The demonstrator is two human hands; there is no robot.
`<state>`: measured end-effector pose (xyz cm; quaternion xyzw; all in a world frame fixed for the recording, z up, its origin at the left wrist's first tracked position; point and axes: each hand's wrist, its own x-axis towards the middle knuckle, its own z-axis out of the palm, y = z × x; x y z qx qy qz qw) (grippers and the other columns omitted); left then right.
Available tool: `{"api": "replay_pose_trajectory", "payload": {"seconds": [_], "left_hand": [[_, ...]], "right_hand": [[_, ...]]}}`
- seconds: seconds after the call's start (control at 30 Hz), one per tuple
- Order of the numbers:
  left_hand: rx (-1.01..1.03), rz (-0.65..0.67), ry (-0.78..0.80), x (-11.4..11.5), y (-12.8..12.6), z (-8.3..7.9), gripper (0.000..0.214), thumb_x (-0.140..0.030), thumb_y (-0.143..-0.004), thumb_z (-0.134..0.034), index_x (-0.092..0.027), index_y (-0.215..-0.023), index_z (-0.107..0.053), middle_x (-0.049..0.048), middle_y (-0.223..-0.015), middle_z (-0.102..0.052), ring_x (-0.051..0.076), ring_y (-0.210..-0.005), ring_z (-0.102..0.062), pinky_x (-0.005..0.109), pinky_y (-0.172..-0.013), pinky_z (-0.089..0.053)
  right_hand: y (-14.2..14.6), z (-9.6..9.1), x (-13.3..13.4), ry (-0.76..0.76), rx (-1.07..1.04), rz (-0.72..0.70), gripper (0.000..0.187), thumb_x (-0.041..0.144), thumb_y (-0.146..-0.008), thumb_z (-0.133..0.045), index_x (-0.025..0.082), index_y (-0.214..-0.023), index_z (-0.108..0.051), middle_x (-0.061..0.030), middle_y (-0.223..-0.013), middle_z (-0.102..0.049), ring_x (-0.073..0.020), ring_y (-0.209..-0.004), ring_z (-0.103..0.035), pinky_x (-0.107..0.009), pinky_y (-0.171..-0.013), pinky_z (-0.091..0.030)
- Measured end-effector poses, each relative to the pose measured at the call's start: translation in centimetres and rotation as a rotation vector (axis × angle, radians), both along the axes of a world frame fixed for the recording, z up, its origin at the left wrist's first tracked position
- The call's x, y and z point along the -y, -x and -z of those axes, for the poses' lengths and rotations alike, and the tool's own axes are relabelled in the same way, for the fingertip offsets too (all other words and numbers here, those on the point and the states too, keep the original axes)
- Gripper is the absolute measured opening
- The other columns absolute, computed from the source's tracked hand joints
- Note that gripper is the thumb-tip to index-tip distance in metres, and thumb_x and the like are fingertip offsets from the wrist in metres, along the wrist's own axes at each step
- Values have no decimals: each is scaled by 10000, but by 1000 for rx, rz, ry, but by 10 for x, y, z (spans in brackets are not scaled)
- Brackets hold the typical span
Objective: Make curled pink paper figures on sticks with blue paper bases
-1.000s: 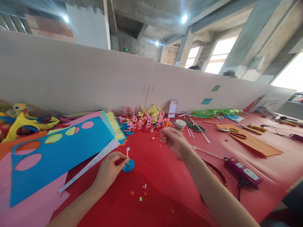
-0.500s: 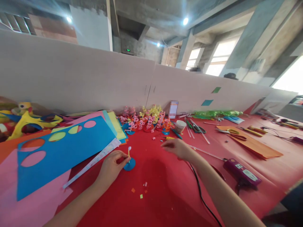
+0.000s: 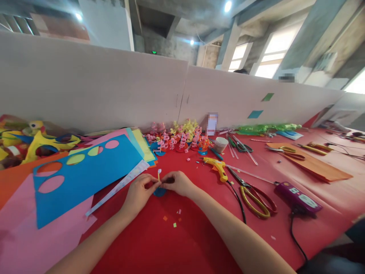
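Observation:
A small craft piece stands in front of me: a thin yellow stem with a pale tip, on a round blue base. My left hand pinches the stem from the left, just above the base. From the other side my right hand has thumb and finger pressed together at the same spot, touching the piece. The fingertips of both hands meet and hide the lower stem. Tiny paper scraps lie on the red table nearer to me.
Left lie blue foam sheet with round holes and a pale strip. Several curly finished pieces stand behind. At right are a yellow glue gun, its cord, scissors and a purple power box.
My right hand has moved left and down from above the glue gun to the stem, its fingers closing there. The glue gun and scissors are now uncovered. My left hand still pinches the stem.

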<state>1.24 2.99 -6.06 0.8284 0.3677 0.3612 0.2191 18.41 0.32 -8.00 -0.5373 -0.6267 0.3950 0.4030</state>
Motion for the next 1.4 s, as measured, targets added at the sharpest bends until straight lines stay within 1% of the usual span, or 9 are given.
{"api": "replay_pose_trajectory", "payload": {"seconds": [0.13,0.4,0.6,0.73,0.9,1.13,1.4], "left_hand": [[17,-13,-16,-1,0,2,173,-344,-760,-593,-211,-651,-612,16,-716,-662,190,-728,-618,322,-701,-493],[9,-24,8,-2,0,1,173,-353,-752,-595,-208,-663,-629,21,-712,-677,193,-721,-629,326,-710,-501],[16,-23,22,-1,0,0,168,-383,-734,-613,-221,-727,-654,21,-763,-697,201,-764,-637,329,-721,-502],[48,-18,1,-1,0,0,204,-398,-758,-582,-217,-686,-641,19,-728,-684,189,-729,-630,324,-711,-502],[47,-13,-12,-2,0,1,217,-390,-761,-583,-212,-646,-627,15,-691,-671,187,-700,-624,324,-698,-499],[47,-16,-33,-3,1,4,198,-371,-760,-592,-208,-651,-621,16,-694,-658,185,-704,-615,317,-701,-491],[33,-12,-33,-3,1,4,187,-354,-765,-591,-207,-655,-620,14,-699,-658,186,-715,-612,319,-705,-488]], "right_hand": [[5,1,1,-48,93,37,83,238,-695,-692,182,-752,-714,8,-641,-671,-111,-559,-580,-188,-510,-421],[6,4,3,-150,181,67,92,242,-712,-688,185,-778,-716,-13,-722,-668,-121,-632,-597,-198,-569,-436],[6,2,4,-146,202,51,107,243,-729,-673,200,-814,-722,-11,-741,-675,-123,-646,-606,-199,-576,-437],[5,-1,4,-136,219,44,101,226,-728,-677,200,-816,-719,-5,-742,-673,-123,-651,-601,-201,-584,-437],[5,-2,6,-131,252,55,105,209,-709,-692,197,-809,-720,-7,-736,-672,-121,-637,-594,-199,-570,-422],[4,-1,6,-123,155,56,120,222,-715,-686,172,-822,-709,-8,-716,-671,-116,-615,-588,-194,-549,-418],[4,2,3,-192,157,65,94,220,-714,-695,162,-784,-717,-29,-738,-672,-130,-664,-603,-207,-599,-437]]}}
